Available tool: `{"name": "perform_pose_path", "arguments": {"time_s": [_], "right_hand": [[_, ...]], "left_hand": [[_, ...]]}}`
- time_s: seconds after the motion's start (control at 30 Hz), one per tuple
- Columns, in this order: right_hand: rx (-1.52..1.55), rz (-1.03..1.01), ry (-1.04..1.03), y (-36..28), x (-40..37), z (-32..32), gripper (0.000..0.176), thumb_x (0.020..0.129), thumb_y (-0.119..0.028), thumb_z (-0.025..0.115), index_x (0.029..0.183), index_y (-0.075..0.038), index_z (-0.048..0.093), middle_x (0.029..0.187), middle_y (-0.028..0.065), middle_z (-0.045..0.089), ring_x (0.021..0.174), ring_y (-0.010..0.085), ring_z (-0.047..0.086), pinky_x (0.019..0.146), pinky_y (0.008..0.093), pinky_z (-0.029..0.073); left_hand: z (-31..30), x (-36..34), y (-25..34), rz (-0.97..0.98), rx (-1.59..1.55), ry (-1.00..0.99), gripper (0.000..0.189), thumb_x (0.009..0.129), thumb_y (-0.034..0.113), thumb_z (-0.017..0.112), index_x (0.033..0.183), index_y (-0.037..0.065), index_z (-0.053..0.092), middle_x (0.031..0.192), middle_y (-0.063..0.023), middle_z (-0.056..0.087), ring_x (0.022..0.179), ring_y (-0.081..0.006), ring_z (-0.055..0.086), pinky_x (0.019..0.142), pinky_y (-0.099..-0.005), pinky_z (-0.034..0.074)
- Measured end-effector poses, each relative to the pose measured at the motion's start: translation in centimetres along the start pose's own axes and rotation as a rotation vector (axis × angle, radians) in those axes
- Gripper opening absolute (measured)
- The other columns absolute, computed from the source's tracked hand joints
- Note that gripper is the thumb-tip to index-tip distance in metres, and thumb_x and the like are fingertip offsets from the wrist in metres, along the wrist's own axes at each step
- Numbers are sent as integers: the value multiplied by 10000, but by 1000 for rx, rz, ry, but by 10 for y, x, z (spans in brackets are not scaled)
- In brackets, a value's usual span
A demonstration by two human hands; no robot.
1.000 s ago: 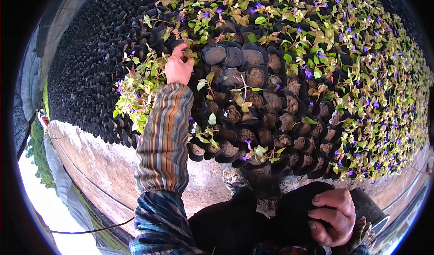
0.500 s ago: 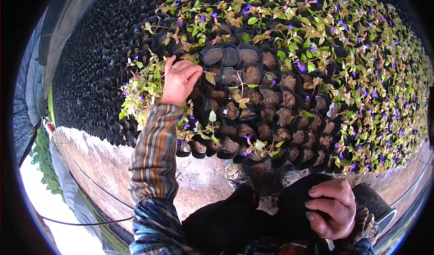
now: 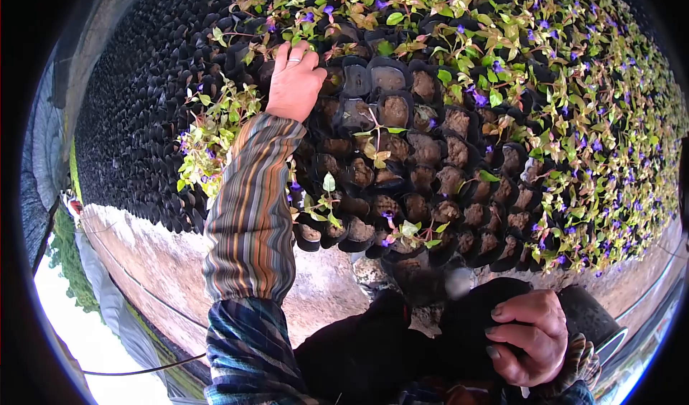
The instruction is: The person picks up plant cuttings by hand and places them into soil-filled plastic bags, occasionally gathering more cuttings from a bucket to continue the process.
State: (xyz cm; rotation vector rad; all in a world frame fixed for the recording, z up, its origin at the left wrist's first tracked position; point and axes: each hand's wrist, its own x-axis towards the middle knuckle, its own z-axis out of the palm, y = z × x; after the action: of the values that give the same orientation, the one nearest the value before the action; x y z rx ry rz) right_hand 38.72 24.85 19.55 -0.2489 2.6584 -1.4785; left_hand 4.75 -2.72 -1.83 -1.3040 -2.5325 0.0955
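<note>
My left hand (image 3: 296, 82), wearing a ring, reaches in at the near edge of the leafy plants. Its fingers are curled and closed, with the tips hidden, so what they grip cannot be made out. Right beside it are black pots (image 3: 357, 80) holding brown soil. A loose cluster of purple-flowered plants (image 3: 208, 146) lies left of my forearm. Some cut-looking sprigs (image 3: 375, 146) rest across the soil-filled pots. My right hand (image 3: 531, 337) hovers over my dark-clothed leg, fingers bent but apart, with nothing visible in them.
Dense flowering plants (image 3: 574, 146) fill the right and far side. Rows of black pots (image 3: 151, 110) without visible plants stretch to the left. A pale ground strip (image 3: 143, 254) runs along the near edge, with a thin hose (image 3: 143, 371) at lower left.
My left hand has moved slightly up and right, away from the small leaf by its fingertips, to the plants' edge. My right hand has hardly moved.
</note>
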Motion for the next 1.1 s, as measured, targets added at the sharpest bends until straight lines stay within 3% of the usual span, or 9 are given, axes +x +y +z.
{"name": "perform_pose_path", "arguments": {"time_s": [0.2, 0.33, 0.53, 0.63, 0.67, 0.77, 0.83, 0.97, 1.1], "right_hand": [[14, -13, -62, 1, 1, -3, 195, 764, -209, 693, 877, -55, 654, 966, 106, 600, 844, 266, 612, 698, 380, 471], [40, -7, 45, 1, -4, -2, 245, 675, -129, 733, 907, -70, 681, 974, 92, 658, 799, 232, 660, 642, 336, 464], [20, -66, 39, -3, 0, 2, 267, 632, -114, 753, 888, -71, 691, 959, 88, 663, 799, 225, 663, 656, 326, 469], [-5, -50, 74, -3, -2, 1, 251, 644, -113, 746, 887, -71, 694, 958, 80, 666, 798, 225, 663, 667, 321, 472], [-11, -39, 88, -3, -3, 0, 247, 648, -112, 744, 886, -70, 695, 957, 80, 666, 799, 225, 664, 668, 321, 472], [-4, -5, 116, -1, -7, -3, 236, 653, -104, 740, 882, -70, 696, 950, 78, 668, 793, 223, 664, 675, 317, 476], [5, 2, 114, -1, -7, -3, 239, 648, -100, 741, 881, -71, 697, 947, 77, 668, 787, 222, 664, 676, 316, 476], [16, -20, 78, 0, -2, -1, 246, 640, -104, 744, 880, -72, 699, 950, 75, 668, 782, 218, 664, 679, 315, 477], [13, -19, 70, 1, -4, -2, 256, 634, -109, 749, 883, -74, 699, 956, 72, 668, 781, 212, 662, 679, 314, 475]], "left_hand": [[-23, -5, 11, -113, -171, 26, 283, 748, 189, 752, 1014, 110, 697, 1163, -52, 570, 1182, -270, 470, 1043, -462, 328], [-62, -38, 40, -248, -755, -77, 189, 791, 65, 728, 975, 76, 688, 984, -88, 662, 973, -289, 609, 834, -373, 493], [-58, -27, 93, 121, -420, -60, 284, 787, 50, 606, 1041, 146, 690, 884, -30, 556, 884, -234, 555, 777, -364, 465], [-51, -18, 104, 376, -216, -264, 240, 812, 146, 547, 998, 163, 696, 869, -34, 494, 938, -211, 519, 799, -350, 434], [-48, -17, 101, 383, -258, -289, 218, 782, 87, 610, 977, 133, 695, 898, -41, 541, 920, -231, 562, 784, -363, 466], [-43, -24, 86, -44, -681, -104, 238, 749, 4, 662, 969, 88, 690, 930, -60, 591, 884, -248, 613, 756, -349, 501], [-33, -19, 66, -432, -1036, 13, 217, 843, -1, 663, 1045, 67, 705, 919, -29, 659, 837, -152, 638, 715, -275, 498], [-27, 1, 29, -988, -1417, -52, 197, 883, 49, 670, 1076, 23, 702, 867, -17, 693, 709, -82, 613, 635, -209, 482], [6, 8, 29, -835, -1376, 108, 287, 887, 95, 676, 1153, -7, 642, 881, -27, 703, 725, -80, 633, 595, -225, 484]]}}
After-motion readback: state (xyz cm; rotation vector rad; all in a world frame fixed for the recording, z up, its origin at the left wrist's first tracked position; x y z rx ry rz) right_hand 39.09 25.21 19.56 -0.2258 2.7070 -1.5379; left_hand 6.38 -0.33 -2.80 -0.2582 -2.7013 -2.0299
